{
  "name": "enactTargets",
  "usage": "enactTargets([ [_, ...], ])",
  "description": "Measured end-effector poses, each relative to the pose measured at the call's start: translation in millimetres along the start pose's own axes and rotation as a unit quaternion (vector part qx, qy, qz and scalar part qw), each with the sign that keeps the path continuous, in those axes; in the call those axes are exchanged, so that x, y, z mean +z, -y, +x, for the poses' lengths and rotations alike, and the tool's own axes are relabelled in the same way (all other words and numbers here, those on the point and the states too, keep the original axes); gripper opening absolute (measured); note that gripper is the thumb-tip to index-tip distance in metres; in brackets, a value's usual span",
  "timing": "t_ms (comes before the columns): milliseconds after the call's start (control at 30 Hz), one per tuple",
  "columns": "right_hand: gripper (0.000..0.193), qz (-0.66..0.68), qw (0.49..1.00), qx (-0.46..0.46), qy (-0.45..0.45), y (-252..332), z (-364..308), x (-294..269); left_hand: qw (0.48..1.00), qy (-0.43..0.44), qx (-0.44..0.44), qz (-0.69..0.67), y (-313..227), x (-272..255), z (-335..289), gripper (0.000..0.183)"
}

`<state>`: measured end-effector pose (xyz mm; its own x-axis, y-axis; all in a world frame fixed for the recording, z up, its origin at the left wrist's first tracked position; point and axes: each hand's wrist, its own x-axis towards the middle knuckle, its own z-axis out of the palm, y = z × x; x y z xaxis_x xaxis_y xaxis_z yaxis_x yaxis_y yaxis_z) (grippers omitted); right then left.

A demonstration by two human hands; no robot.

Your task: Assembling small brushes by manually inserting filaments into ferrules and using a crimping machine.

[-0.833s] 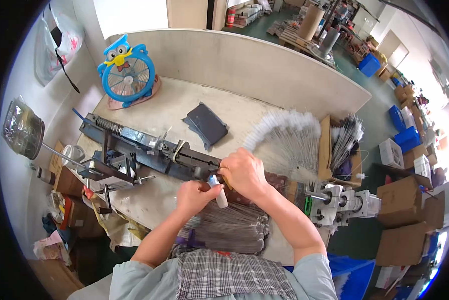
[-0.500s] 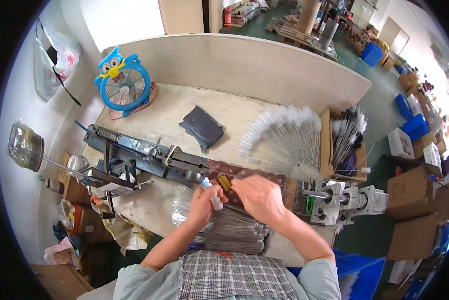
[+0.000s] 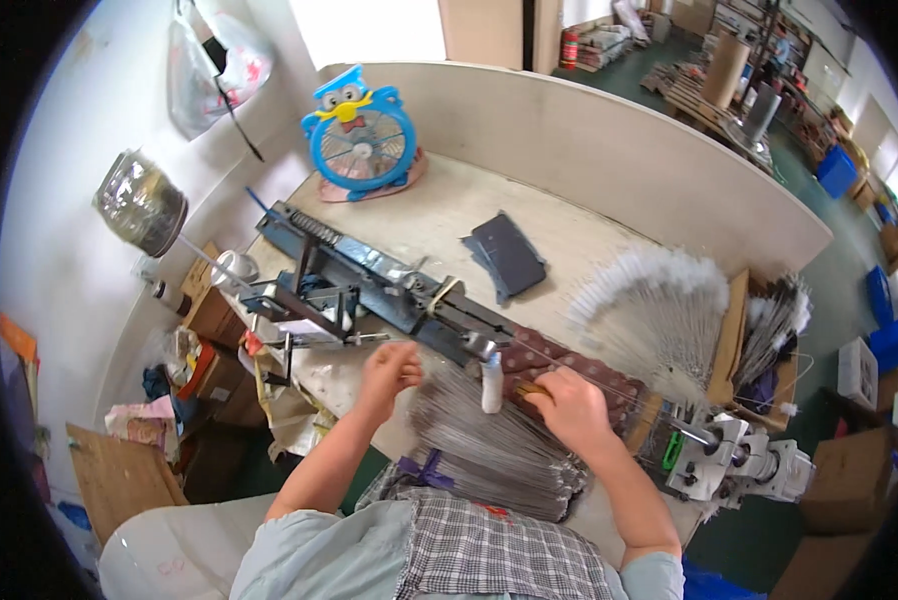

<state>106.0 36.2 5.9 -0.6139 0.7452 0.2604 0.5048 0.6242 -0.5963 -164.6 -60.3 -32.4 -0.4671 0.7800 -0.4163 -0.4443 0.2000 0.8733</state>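
Note:
My left hand (image 3: 391, 378) hovers at the left end of a bundle of thin metal wires (image 3: 489, 440), its fingers curled in; whatever is between them is too small to see. Fingers of my right hand (image 3: 574, 408) close on a small yellow, brass-coloured block (image 3: 531, 389) over a brown dotted cloth (image 3: 609, 383). Between my hands, a white-wrapped handle (image 3: 491, 388) projects toward me from a long dark metal jig (image 3: 369, 270). Neither hand touches that handle.
A white-tipped fan of wire brushes (image 3: 659, 300) lies at the right, beside a cardboard box (image 3: 734, 335) with more brushes. A metal machine head (image 3: 739, 455) stands at the right edge. Further back are a dark flat slab (image 3: 509, 257) and a blue toy-shaped fan (image 3: 362, 145).
My left hand has let go of the white-wrapped handle and moved left. My right hand has closed on the yellow block. The whole view has swung left.

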Motion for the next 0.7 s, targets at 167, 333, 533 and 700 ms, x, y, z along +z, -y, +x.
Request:
enactTargets([
  [167,0.017,0.025,0.999,-0.001,0.048,12,4,-10,0.982,-0.09,-0.078,-0.146,-14,-62,2,0.021],
  [333,0.016,0.018,0.998,-0.003,0.059,19,10,-9,0.982,-0.071,-0.06,-0.163,-8,-76,11,0.017],
  [533,0.013,0.019,0.999,-0.005,0.037,37,1,-45,0.968,-0.143,-0.018,-0.204,0,-58,12,0.011],
  [700,0.014,-0.043,0.997,-0.015,-0.061,27,11,-78,0.994,0.063,0.038,-0.08,11,35,-42,0.011],
])
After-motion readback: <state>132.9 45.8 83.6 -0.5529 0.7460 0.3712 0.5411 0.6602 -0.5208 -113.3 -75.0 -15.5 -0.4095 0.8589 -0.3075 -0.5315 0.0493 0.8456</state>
